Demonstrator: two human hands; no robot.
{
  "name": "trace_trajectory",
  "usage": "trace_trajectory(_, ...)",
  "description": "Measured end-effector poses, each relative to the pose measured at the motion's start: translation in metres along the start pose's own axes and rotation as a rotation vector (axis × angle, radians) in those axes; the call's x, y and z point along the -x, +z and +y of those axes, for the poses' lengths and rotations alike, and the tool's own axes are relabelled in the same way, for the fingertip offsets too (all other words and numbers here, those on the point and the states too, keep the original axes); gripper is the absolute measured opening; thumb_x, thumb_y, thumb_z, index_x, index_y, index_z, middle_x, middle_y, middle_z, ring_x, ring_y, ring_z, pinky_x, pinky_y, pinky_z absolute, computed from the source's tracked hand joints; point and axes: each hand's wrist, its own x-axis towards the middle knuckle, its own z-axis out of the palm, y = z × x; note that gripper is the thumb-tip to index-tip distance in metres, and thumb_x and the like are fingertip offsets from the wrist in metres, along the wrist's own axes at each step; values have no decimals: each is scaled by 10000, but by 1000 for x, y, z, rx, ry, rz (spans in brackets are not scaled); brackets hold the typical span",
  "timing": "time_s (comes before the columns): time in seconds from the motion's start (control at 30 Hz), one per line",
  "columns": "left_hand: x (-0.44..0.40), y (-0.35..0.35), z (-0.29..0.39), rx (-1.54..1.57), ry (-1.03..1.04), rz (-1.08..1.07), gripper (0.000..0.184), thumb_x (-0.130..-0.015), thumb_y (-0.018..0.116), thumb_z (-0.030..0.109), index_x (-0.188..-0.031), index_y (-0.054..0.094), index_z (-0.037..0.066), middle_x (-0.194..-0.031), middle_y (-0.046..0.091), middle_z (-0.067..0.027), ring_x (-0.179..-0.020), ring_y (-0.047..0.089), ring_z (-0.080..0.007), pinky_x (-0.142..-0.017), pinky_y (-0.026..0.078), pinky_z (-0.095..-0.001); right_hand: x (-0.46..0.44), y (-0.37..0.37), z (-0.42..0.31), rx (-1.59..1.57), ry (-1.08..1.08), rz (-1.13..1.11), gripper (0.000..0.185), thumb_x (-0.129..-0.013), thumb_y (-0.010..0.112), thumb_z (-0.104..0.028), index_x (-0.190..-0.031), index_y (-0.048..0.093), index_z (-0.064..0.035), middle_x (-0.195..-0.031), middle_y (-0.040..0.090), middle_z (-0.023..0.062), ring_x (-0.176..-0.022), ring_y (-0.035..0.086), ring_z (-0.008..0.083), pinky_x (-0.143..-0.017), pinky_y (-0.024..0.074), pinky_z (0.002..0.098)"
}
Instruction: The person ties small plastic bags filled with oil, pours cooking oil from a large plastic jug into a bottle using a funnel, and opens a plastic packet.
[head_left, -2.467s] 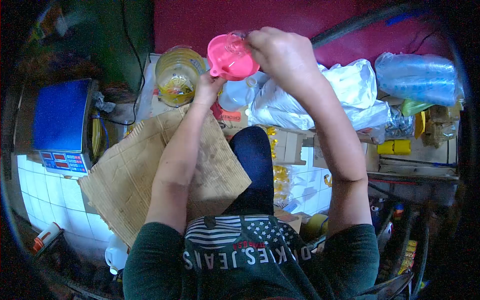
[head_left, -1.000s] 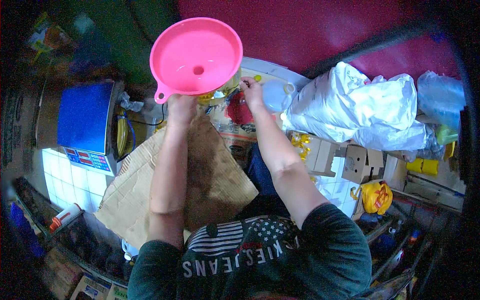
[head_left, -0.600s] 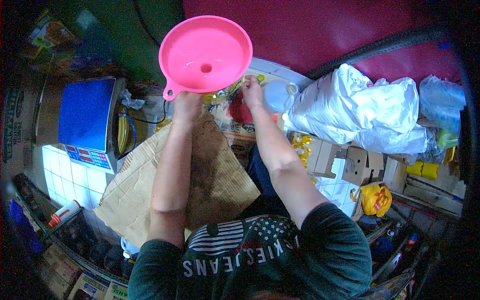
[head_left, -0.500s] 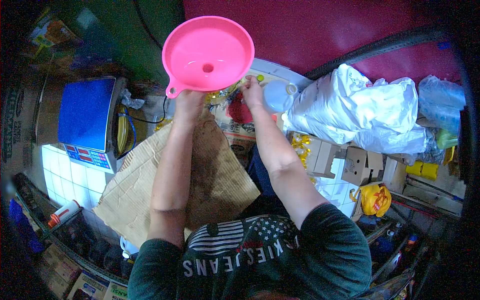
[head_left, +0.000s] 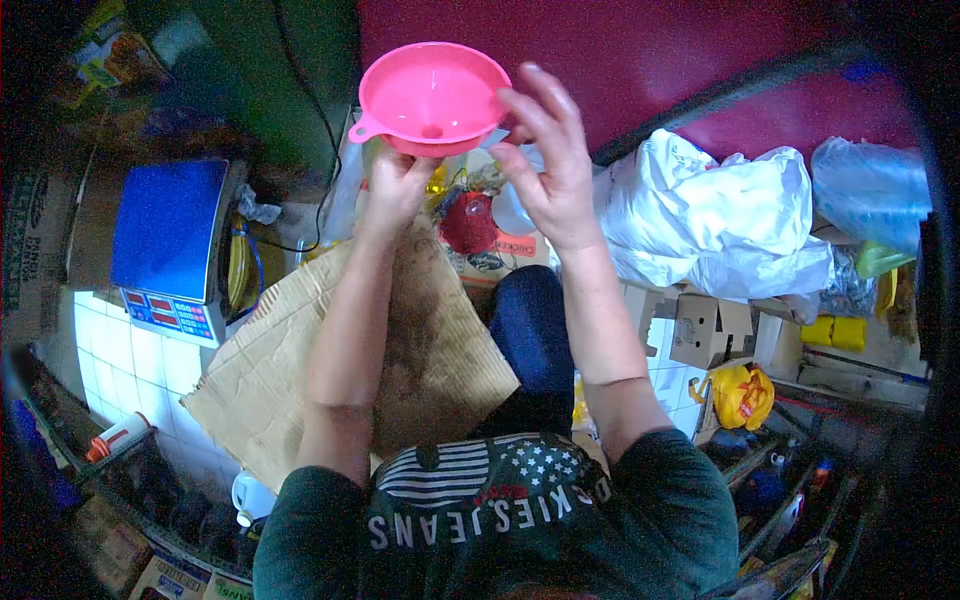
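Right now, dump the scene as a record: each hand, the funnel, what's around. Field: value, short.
left_hand: gripping from below
held: pink funnel, wide mouth up, looped tab on the image's left
right_hand: open, fingers spread beside the funnel rim; contact unclear
under_left_forearm: cardboard sheet
image_left: scale with blue platform
image_right: white plastic bags
lower_right: yellow bag
below_funnel: red item, identity unclear

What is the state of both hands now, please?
Left hand: closed, holding the pink funnel from below.
Right hand: open, seemingly empty, at the funnel's rim.
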Motion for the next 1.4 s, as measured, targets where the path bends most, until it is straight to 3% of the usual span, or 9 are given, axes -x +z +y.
trace_trajectory(0.17,-2,-2,-3,-125,-126,-65,258,-875,536,75,-1124,517,11,-1066,580,-62,-933,563,-155,-844,451,-305,-17,-8,-6,29,-144,-147,118,-792,601,-119,-855,576,-23,-826,571,131,-801,581,296,-703,476,358)
trace_trajectory(0.4,-4,19,19,-72,109,-68,288,-889,530,232,-1066,550,5,-885,599,-44,-817,547,-145,-735,443,-296,-31,-26,-5,59,-11,-135,79,-803,585,-45,-859,581,11,-808,574,115,-735,576,209,-645,455,285)
trace_trajectory(0.53,-3,6,13,-353,-5,-170,275,-910,490,233,-1090,550,34,-913,599,-49,-829,545,-145,-722,442,-293,-32,-38,1,-18,125,-37,142,-815,583,-120,-862,586,14,-786,575,129,-715,586,231,-651,463,309)
trace_trajectory(0.7,-3,5,24,-278,2,-178,270,-933,440,214,-1093,564,35,-954,604,-56,-839,548,-130,-720,447,-267,-9,-63,36,-196,377,196,133,-850,567,-113,-906,589,7,-762,561,4,-693,492,67,-622,414,213)
trace_trajectory(0.8,-6,1,28,-315,58,-150,263,-935,434,196,-1089,574,36,-984,599,-52,-843,543,-110,-702,452,-249,31,-79,74,-263,518,289,136,-892,529,-121,-949,558,0,-770,555,2,-676,486,63,-632,395,198)
trace_trajectory(1.0,-6,5,29,-252,70,-57,249,-934,432,168,-1064,588,25,-990,587,-42,-851,538,-104,-685,446,-222,145,-75,188,318,614,259,157,-873,563,-162,-850,574,-8,-711,531,20,-652,484,72,-593,389,225)
trace_trajectory(1.13,-11,7,26,-271,128,43,238,-932,443,169,-1038,598,23,-957,576,-37,-797,511,-80,-667,424,-208,157,-57,181,509,560,221,135,-802,592,-122,-795,583,13,-781,576,191,-736,555,345,-682,437,394)
trace_trajectory(1.27,-12,6,30,-287,145,128,275,-949,418,212,-1074,583,31,-920,569,9,-728,459,-40,-657,397,-190,169,-40,184,530,641,108,137,-793,598,-134,-825,597,-1,-840,586,181,-817,568,348,-729,447,418)
trace_trajectory(1.4,-13,6,38,-244,159,180,286,-951,413,215,-1089,571,19,-846,549,23,-686,439,-38,-624,374,-183,179,-29,177,506,666,-40,258,-797,587,-147,-1026,586,-30,-1055,565,183,-962,547,351,-825,449,402)
